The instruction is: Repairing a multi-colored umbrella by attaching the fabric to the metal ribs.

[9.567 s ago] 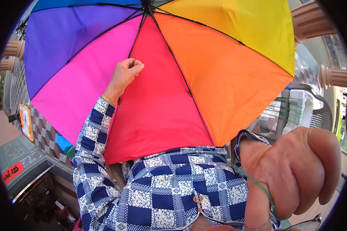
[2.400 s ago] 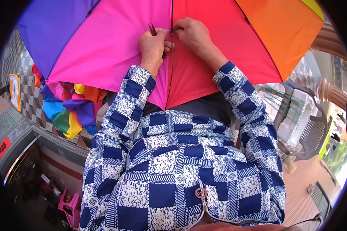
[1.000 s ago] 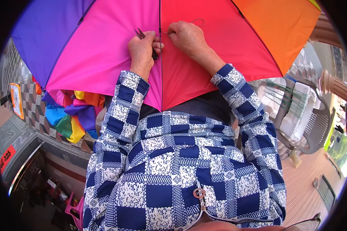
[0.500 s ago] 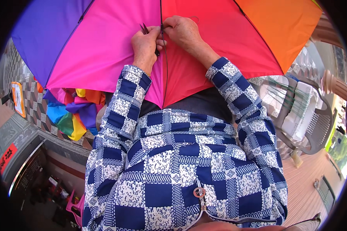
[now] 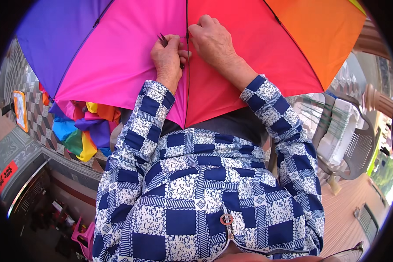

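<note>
A rainbow umbrella canopy (image 5: 126, 56) is spread over my lap, its wedge panels running from purple through pink and red to orange. A thin dark rib (image 5: 187, 87) runs along the seam between pink and red. My left hand (image 5: 167, 61) is closed around small dark snips (image 5: 163, 40), whose pointed blades stick out above the thumb; its fingertips are at the rib. Just right of the rib, my right hand (image 5: 214, 41) is closed in a pinch over the red panel. What its fingers hold, if anything, is hidden.
A heap of multicoloured cloth (image 5: 89, 131) lies at the left on the patterned tiles. On the right, a grey plastic chair (image 5: 358, 153) holds a white block (image 5: 336, 135) with green strands across it. A pink plastic stool (image 5: 85, 238) shows at lower left.
My right hand has lifted slightly away from the rib, up and to the right. My left hand, still with the snips, has shifted a little down with the canopy.
</note>
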Motion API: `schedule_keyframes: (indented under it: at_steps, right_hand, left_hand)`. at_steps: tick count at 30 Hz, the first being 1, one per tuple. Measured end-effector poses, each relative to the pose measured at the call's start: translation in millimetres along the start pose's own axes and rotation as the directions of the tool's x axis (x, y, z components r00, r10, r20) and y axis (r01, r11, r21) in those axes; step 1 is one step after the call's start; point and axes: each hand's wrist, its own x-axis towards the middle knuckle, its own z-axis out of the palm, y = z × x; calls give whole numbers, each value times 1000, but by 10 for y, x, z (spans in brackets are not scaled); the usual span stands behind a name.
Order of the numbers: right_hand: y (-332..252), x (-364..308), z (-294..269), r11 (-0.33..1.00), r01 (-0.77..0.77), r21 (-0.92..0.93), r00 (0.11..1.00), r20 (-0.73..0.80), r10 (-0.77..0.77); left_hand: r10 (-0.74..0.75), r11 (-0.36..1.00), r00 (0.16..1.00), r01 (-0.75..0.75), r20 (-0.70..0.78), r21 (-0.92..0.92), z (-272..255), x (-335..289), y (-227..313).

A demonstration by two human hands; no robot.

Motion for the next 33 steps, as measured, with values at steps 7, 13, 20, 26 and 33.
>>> schedule_keyframes:
  at_steps: [7, 13, 20, 26, 33]
  right_hand:
    - [19, -126, 47, 974, -215, 76, 935, 304, 182]
    - [78, -120, -53, 892, -371, 260, 827, 529, 189]
    - [69, -237, 80, 469, -569, 675, 820, 510, 261]
    - [25, -262, 100, 455, -632, 628, 772, 564, 293]
    - [39, -268, 136, 368, -691, 623, 722, 620, 306]
  left_hand:
    - [20, 999, 998, -21, -64, -25, -12, -2, -43]
    - [30, 997, 997, -35, -71, -69, -10, -8, -54]
    - [-2, 998, 998, -1, -63, -58, 16, -2, -102]
    - [17, 1000, 997, -18, -79, -6, 39, 9, -144]
    - [-8, 999, 995, 3, -96, -52, 48, 4, -171]
